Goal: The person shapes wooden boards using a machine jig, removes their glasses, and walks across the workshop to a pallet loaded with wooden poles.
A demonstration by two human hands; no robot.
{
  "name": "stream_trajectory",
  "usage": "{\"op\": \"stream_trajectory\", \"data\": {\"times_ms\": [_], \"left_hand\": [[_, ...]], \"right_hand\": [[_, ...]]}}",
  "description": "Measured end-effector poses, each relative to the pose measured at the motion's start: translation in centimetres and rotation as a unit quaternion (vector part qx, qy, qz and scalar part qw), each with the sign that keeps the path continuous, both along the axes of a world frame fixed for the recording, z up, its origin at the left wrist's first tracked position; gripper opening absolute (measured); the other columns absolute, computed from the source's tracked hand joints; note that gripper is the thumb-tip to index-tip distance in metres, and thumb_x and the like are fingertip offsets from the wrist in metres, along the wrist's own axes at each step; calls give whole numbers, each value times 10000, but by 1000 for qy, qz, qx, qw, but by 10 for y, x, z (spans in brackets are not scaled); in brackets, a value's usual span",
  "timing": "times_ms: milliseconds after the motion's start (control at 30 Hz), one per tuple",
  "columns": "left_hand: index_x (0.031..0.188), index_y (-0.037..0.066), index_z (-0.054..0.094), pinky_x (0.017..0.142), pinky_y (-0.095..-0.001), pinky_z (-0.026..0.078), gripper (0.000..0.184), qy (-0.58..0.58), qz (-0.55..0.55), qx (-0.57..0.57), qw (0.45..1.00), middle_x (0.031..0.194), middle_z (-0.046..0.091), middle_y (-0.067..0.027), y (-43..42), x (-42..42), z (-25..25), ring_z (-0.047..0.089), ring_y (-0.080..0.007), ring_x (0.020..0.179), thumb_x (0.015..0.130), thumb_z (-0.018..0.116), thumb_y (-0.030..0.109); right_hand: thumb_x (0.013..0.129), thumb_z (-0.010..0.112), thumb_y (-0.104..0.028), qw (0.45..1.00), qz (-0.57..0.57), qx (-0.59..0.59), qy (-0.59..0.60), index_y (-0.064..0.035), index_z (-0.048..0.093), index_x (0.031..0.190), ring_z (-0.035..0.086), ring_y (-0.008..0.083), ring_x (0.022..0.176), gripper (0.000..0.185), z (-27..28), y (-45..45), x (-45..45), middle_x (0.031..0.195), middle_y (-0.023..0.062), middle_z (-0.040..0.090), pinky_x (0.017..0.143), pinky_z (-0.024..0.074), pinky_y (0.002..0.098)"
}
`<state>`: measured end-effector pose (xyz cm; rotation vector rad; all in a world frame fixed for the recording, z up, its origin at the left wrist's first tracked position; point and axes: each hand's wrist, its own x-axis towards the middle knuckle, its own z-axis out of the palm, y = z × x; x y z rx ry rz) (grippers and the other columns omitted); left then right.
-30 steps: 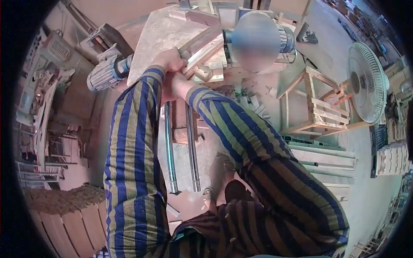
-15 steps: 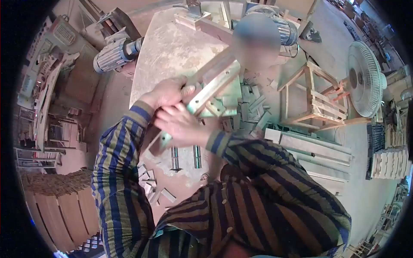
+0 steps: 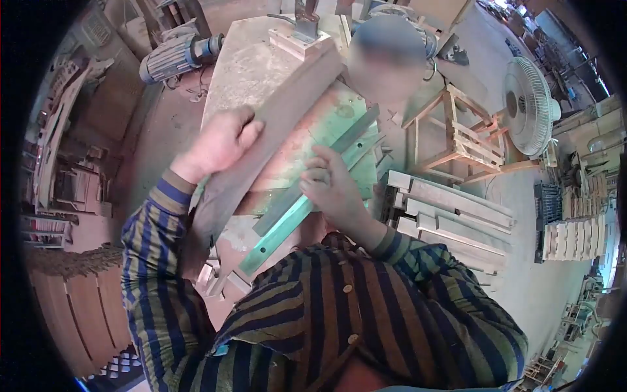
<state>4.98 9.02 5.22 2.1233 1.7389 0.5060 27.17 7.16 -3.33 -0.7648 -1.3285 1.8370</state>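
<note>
My left hand (image 3: 219, 142) is closed on the left edge of a long brown wooden board (image 3: 287, 101), with its thumb on the upper face. The board slants from near my left forearm up over the worktable (image 3: 245, 52). My right hand (image 3: 333, 186) is wrapped around a long wooden strip (image 3: 285, 230) with round holes near its ends. That strip lies slanted, roughly parallel to the board and apart from it, close to my chest. Parts of both pieces are hidden behind my hands.
Another person's head (image 3: 385, 59) is at the table's far side. A clamped block (image 3: 300, 42) sits at the back. An electric motor (image 3: 179, 59) stands left; a wooden frame (image 3: 450, 130), a fan (image 3: 530, 108) and stacked planks (image 3: 450, 219) are to the right. Offcuts (image 3: 225, 287) lie below.
My hands were close together on the wooden pieces and have moved apart. The board has swung left with my left hand; the holed strip has shifted right and nearer my body.
</note>
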Motion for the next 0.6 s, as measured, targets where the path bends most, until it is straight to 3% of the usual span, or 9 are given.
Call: {"op": "stream_trajectory", "data": {"times_ms": [33, 100, 267, 333, 367, 433, 500, 533, 600], "left_hand": [[781, -39, 530, 630, -458, 435, 284, 30, 21, 27, 999, 708, 550, -252, 1, 8, 18, 550, -409, 681, 833, 491, 237], [791, -43, 540, 628, -455, 449, 276, 76, 34, 76, 994, 702, 563, -246, 3, 38, 50, 566, -402, 683, 826, 490, 226], [744, -1, 520, 578, -455, 450, 223, 131, 32, 256, 957, 681, 571, -204, 38, 102, 74, 560, -392, 618, 818, 508, 209], [779, -9, 529, 626, -457, 457, 222, 105, -11, 241, 965, 719, 586, -198, 55, 119, 85, 571, -388, 683, 817, 511, 209], [779, -9, 529, 626, -457, 457, 222, 103, -14, 243, 964, 719, 586, -198, 61, 129, 88, 571, -388, 683, 817, 511, 209], [815, -24, 521, 671, -434, 468, 228, 51, -75, 200, 976, 748, 581, -217, 69, 143, 95, 575, -371, 799, 817, 523, 205], [854, -23, 568, 713, -423, 476, 296, 43, -70, 134, 988, 793, 600, -220, 85, 125, 115, 593, -351, 819, 804, 536, 266], [892, -23, 615, 755, -412, 483, 371, 37, -64, 66, 995, 839, 619, -223, 95, 112, 121, 611, -332, 839, 790, 548, 328], [1039, -23, 564, 729, -320, 499, 380, -41, 50, 136, 989, 890, 643, -144, 109, 81, 119, 626, -253, 810, 769, 655, 227]], "right_hand": [[778, 635, -88, 1000, 2, 6, 1, -33, 292, 1307, 476, 234, 1070, 632, 5, -1, -5, 1211, 161, 411, 876, 421, 367], [797, 604, -86, 995, 87, 47, 19, -51, 150, 1357, 492, 162, 932, 721, 22, -7, -19, 1060, 63, 446, 869, 411, 318], [751, 673, -127, 967, 93, 34, 236, -77, -40, 1381, 482, 207, 999, 952, 55, -2, -42, 1144, 117, 373, 866, 438, 333], [737, 666, -85, 963, 43, 12, 267, -66, 13, 1359, 494, 222, 1007, 902, 69, 12, -36, 1135, 125, 392, 857, 449, 347], [720, 626, -48, 953, -28, -45, 299, -29, 181, 1314, 510, 228, 998, 742, 86, 6, -29, 1011, 122, 451, 835, 463, 350], [686, 550, -46, 975, -8, -22, 220, 20, 344, 1237, 532, 282, 992, 592, 79, 33, 8, 995, 159, 504, 868, 458, 414], [629, 504, -71, 937, 61, -190, 286, 56, 448, 1152, 532, 347, 1016, 541, 83, 67, 62, 1076, 205, 523, 911, 426, 482], [596, 500, -84, 946, 29, -195, 258, 79, 431, 1174, 523, 384, 1030, 604, 76, 89, 91, 1147, 230, 512, 938, 395, 519], [586, 497, -63, 960, 49, -206, 181, 85, 419, 1194, 525, 370, 1043, 631, 54, 119, 151, 1130, 222, 527, 927, 419, 491]]}}
